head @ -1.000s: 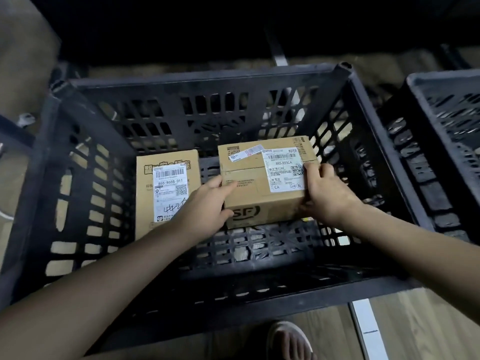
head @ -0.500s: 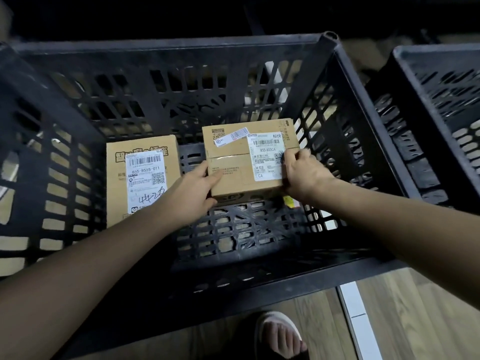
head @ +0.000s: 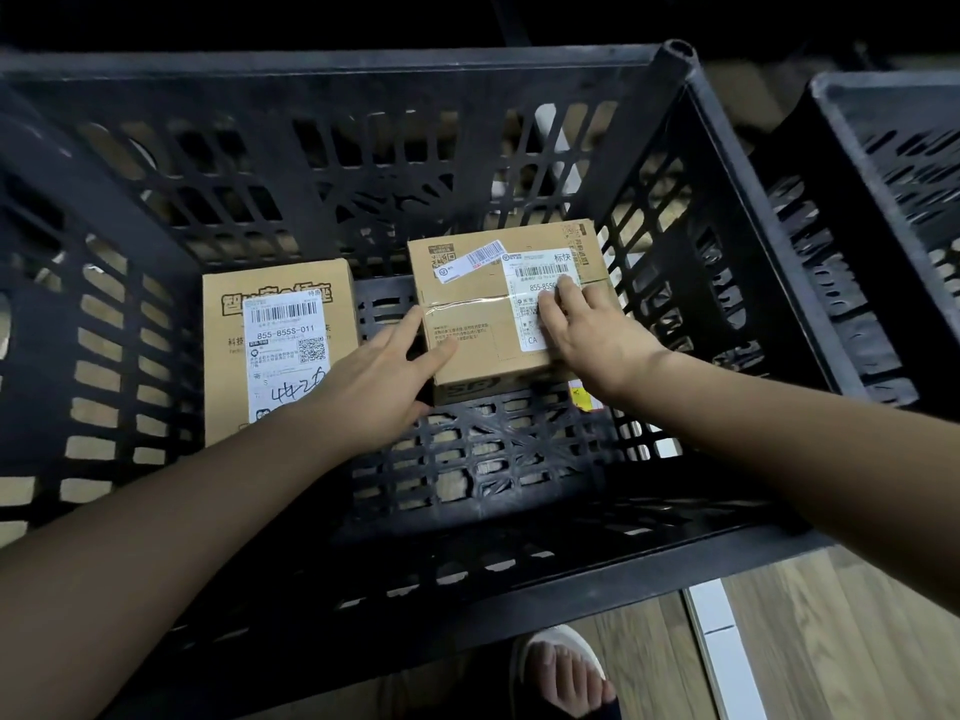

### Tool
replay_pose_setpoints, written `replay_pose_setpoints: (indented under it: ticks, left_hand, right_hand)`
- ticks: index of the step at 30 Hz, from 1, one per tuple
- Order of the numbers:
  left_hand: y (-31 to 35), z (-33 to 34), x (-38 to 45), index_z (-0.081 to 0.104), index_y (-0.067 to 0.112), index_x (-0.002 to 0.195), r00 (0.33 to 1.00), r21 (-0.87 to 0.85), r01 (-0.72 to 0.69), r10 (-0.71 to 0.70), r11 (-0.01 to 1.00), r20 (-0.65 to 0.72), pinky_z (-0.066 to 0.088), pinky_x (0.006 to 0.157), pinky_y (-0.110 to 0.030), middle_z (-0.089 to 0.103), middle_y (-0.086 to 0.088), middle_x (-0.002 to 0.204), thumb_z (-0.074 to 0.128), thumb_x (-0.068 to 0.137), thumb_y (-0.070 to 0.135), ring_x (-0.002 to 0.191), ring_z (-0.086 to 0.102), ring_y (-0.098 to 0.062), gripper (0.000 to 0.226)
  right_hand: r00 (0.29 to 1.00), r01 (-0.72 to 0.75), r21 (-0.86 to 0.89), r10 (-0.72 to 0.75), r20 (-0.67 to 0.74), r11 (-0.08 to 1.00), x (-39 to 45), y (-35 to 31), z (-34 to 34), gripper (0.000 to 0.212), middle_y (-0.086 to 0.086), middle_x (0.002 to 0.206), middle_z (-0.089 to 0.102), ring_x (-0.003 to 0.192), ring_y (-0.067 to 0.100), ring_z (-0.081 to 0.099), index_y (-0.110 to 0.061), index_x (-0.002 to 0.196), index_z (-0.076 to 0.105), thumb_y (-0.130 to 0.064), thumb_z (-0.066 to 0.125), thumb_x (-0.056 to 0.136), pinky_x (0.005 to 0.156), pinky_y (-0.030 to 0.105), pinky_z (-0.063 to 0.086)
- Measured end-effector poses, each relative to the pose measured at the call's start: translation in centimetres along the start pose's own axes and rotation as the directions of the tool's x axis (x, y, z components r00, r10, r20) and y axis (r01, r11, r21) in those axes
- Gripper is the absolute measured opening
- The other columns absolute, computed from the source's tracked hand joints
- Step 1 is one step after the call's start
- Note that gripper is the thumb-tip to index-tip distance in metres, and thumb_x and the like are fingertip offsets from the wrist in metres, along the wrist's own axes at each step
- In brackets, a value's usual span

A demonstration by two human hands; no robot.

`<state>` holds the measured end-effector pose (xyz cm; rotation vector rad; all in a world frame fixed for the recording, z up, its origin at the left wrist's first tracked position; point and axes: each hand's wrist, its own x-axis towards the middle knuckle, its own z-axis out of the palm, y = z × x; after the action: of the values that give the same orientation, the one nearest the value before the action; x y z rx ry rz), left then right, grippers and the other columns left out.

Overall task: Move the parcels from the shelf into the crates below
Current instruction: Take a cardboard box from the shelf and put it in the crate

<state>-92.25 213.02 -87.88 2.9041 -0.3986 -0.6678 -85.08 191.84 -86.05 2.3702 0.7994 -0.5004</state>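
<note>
A brown cardboard parcel (head: 478, 309) with a white shipping label sits on the floor of the black slatted crate (head: 363, 65), towards its right side. My left hand (head: 379, 387) holds the parcel's near-left corner, thumb on top and fingers along its left side. My right hand (head: 592, 335) lies flat on the parcel's top, with the fingers spread over the label. A second labelled parcel (head: 280, 324) lies flat in the same crate to the left, a small gap away, partly under my left forearm.
Another black crate (head: 893, 163) stands close on the right. A foot in a light sandal (head: 561, 672) is on the wooden floor (head: 831, 641) just in front of the crate. The crate's near half holds only bare lattice.
The parcel has gone down onto the crate floor. My right hand has shifted from gripping its right edge to lying flat on top. The view has moved closer to the crate.
</note>
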Motion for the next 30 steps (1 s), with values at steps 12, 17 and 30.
replay_pose_setpoints:
  ticks: [12, 17, 30]
  left_hand:
    - [-1.7, -1.3, -1.5, 0.008, 0.027, 0.151, 0.983, 0.296, -0.175, 0.150, 0.939, 0.105, 0.003, 0.117, -0.034, -0.002, 0.003, 0.159, 0.048, 0.095, 0.038, 0.146, 0.000, -0.019, 0.069]
    - [-2.1, -0.6, -3.0, 0.000, 0.015, 0.151, 0.993, 0.305, -0.088, 0.058, 0.948, 0.106, 0.002, 0.117, -0.030, -0.006, -0.003, 0.159, 0.045, 0.093, 0.052, 0.146, -0.002, -0.020, 0.082]
    - [-1.1, 1.0, -1.7, -0.015, 0.008, 0.148, 0.999, 0.534, -0.024, 0.039, 0.845, -0.017, 0.014, 0.116, -0.045, -0.008, -0.021, 0.156, 0.031, 0.093, 0.061, 0.142, 0.006, -0.038, 0.088]
  right_hand:
    - [0.982, 0.161, -0.063, -0.166, -0.085, 0.985, -0.5, -0.9, -0.6, 0.073, 0.029, 0.153, 0.002, 0.133, 0.042, 0.025, 0.005, 0.147, -0.004, 0.001, 0.043, 0.091, 0.108, 0.041, 0.029]
    - [0.973, 0.199, -0.032, -0.201, -0.113, 0.980, -0.2, -2.5, -0.9, 0.070, 0.031, 0.151, 0.006, 0.129, 0.043, 0.031, 0.005, 0.147, -0.001, -0.001, 0.043, 0.093, 0.106, 0.044, 0.036]
    - [0.972, 0.194, -0.003, -0.193, -0.134, 0.981, 0.1, -1.8, -0.6, 0.075, 0.024, 0.155, 0.000, 0.138, 0.039, 0.018, 0.002, 0.148, -0.005, 0.002, 0.044, 0.091, 0.100, 0.042, 0.042]
